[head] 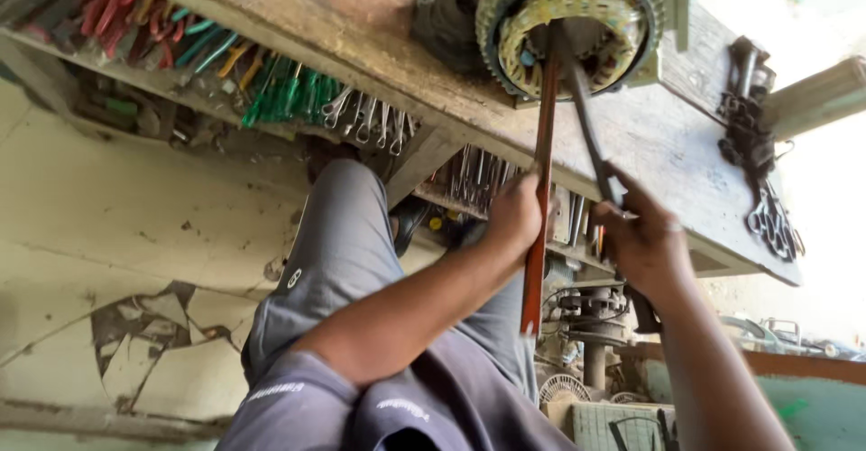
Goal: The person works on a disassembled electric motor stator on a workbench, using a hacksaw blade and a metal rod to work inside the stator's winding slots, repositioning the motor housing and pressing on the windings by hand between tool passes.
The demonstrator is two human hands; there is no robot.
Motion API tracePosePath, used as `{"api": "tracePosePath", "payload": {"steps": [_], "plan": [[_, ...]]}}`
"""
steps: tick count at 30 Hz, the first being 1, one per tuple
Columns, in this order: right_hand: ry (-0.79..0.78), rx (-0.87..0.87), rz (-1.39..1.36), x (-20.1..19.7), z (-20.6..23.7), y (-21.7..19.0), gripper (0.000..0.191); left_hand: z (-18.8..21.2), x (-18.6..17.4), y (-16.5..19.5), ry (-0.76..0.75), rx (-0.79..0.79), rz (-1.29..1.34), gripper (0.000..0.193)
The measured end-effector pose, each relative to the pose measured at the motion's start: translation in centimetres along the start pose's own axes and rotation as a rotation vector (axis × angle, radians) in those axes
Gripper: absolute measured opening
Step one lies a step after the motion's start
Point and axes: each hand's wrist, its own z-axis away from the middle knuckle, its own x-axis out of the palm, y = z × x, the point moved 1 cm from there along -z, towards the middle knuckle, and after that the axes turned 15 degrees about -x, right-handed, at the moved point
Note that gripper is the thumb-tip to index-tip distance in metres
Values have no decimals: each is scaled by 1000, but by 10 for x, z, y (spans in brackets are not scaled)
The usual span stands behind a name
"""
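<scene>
A green motor stator (pixel 572 25) with yellowish windings lies on a worn wooden workbench (pixel 649 135). My left hand (pixel 514 215) grips a long reddish-brown wooden rod (pixel 539 189) whose upper end reaches into the stator's opening. My right hand (pixel 639 234) holds a dark metal tool (pixel 586 122), also pointed into the opening. The two tools meet at the stator's centre. My grey-trousered leg (pixel 347 253) shows below the bench.
Under the bench top hang rows of pliers with red, green and yellow handles (pixel 180 41) and several spanners (pixel 370 119). A dark round part (pixel 448 20) lies left of the stator. Dark metal pieces (pixel 756 144) sit at the bench's right. Cracked floor tiles (pixel 144 325) lie at left.
</scene>
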Motion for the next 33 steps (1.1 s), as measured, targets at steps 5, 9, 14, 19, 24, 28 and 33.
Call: {"api": "tracePosePath", "payload": {"steps": [5, 9, 14, 19, 24, 28, 33], "plan": [[-56, 12, 48, -2, -14, 7, 54, -27, 6, 15, -85, -98, 88, 40], [-86, -1, 150, 1, -19, 15, 53, -39, 1, 22, 15, -165, -50, 44], [-36, -125, 122, 2, -28, 20, 52, -45, 1, 33, -124, -69, 48, 36], [-14, 114, 106, 2, -32, 16, 55, -41, -1, 32, 15, -40, -112, 54], [-34, 8, 208, 4, -45, 18, 55, -47, 2, 37, -49, -41, -19, 43], [-105, -69, 230, -1, -53, 25, 55, -51, 12, 44, -28, -110, -37, 44], [-97, 130, 287, -2, -64, 25, 58, -46, 16, 50, -28, -127, -11, 42]]}}
